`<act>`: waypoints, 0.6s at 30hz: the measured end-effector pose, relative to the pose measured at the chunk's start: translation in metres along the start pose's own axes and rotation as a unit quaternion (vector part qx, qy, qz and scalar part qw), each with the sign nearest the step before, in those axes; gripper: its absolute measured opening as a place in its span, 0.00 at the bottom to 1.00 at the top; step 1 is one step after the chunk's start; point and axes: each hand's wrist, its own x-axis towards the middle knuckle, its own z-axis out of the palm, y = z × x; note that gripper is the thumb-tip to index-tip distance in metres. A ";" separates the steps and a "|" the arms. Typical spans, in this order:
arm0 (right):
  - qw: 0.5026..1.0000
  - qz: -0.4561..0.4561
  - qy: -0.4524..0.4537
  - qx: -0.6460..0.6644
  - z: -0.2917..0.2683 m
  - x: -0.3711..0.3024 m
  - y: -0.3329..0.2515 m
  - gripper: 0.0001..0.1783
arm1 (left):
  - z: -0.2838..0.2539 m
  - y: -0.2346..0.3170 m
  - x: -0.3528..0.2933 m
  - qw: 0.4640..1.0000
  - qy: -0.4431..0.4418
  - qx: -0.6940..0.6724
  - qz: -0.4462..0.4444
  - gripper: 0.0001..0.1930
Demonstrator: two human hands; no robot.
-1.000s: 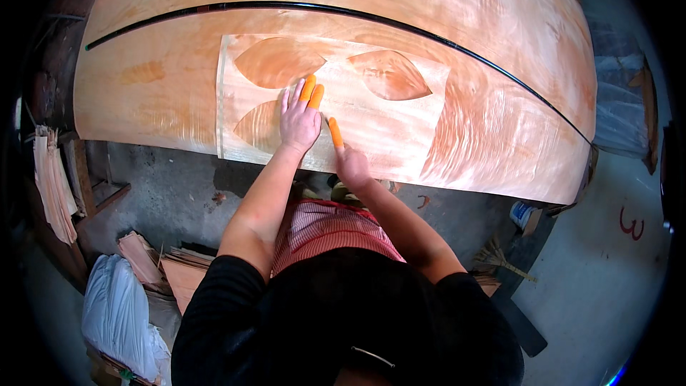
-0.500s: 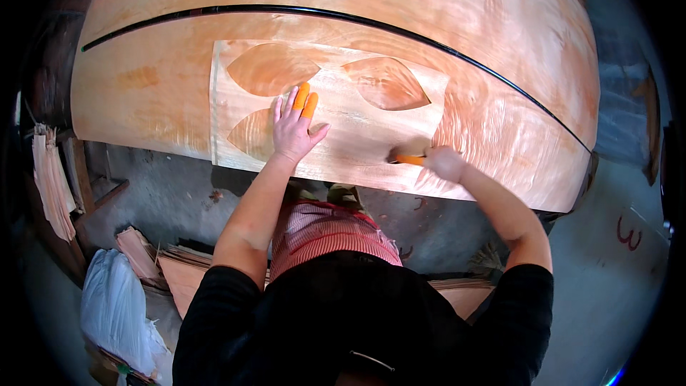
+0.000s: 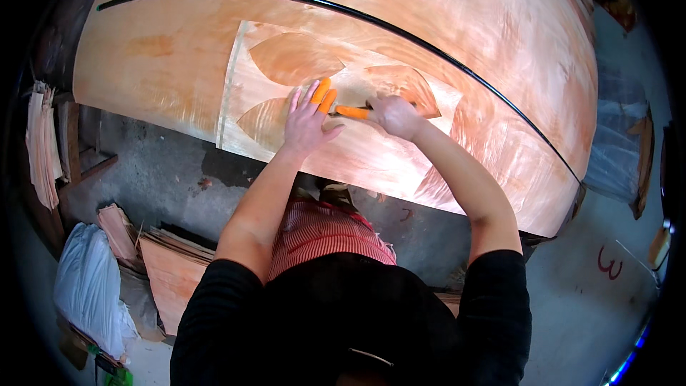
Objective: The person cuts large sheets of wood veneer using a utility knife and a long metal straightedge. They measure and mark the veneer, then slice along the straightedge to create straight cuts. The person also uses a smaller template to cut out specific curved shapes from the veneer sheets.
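A pale veneer sheet (image 3: pixel 371 154) with darker leaf-shaped patches lies on a large reddish wood panel (image 3: pixel 443 21). My left hand (image 3: pixel 307 120) presses flat on the sheet, fingers spread, with orange covers on two fingertips. My right hand (image 3: pixel 394 114) is closed around an orange-handled tool (image 3: pixel 350 111) whose tip points left, almost touching my left fingertips. A thin black line (image 3: pixel 429 46) curves across the panel beyond both hands.
Stacked veneer offcuts (image 3: pixel 168 268) and a white sack (image 3: pixel 89 289) lie on the concrete floor at lower left. More thin sheets (image 3: pixel 41 143) lean at the far left. A plastic-wrapped bundle (image 3: pixel 614 150) stands to the right of the panel.
My right hand has swept from the sheet's right side leftward with the tool, up to my left hand. My left hand stayed pressed on the sheet.
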 end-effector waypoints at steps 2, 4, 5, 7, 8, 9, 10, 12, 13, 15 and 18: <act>1.000 -0.012 0.009 -0.024 0.000 0.009 0.000 0.05 | 0.001 0.000 -0.001 1.000 -0.005 0.003 0.001 0.32; 1.000 -0.018 0.003 -0.003 -0.002 -0.001 0.006 0.09 | 0.001 -0.002 -0.001 1.000 -0.004 0.000 0.000 0.33; 1.000 -0.019 0.001 0.007 -0.003 -0.011 0.011 0.11 | 0.002 -0.003 -0.002 1.000 -0.005 -0.003 0.000 0.33; 0.999 0.038 -0.015 -0.027 0.002 -0.040 0.021 0.10 | 0.001 -0.003 -0.002 1.000 0.003 -0.006 0.004 0.33; 0.997 0.063 -0.023 -0.042 0.011 -0.055 0.028 0.10 | 0.001 -0.003 -0.003 1.000 0.008 -0.006 0.008 0.33; 0.994 0.090 -0.029 -0.056 0.018 -0.066 0.030 0.10 | 0.001 -0.001 -0.002 1.000 0.013 -0.006 0.014 0.32; 0.992 0.110 -0.020 -0.057 0.025 -0.072 0.028 0.10 | 0.003 0.000 -0.002 1.000 0.007 0.006 0.024 0.30; 0.988 0.147 -0.001 -0.055 0.034 -0.079 0.021 0.09 | 0.008 0.003 -0.005 0.999 -0.008 0.030 0.042 0.26; 0.988 0.142 0.007 -0.059 0.034 -0.080 0.021 0.09 | 0.014 0.007 -0.006 0.995 -0.034 0.035 0.092 0.25; 0.989 0.135 0.021 -0.065 0.035 -0.083 0.019 0.10 | 0.027 0.022 -0.004 0.977 -0.089 0.042 0.191 0.24; 0.979 0.200 0.000 -0.046 0.041 -0.095 0.008 0.10 | 0.031 0.026 -0.005 0.981 -0.092 0.049 0.162 0.22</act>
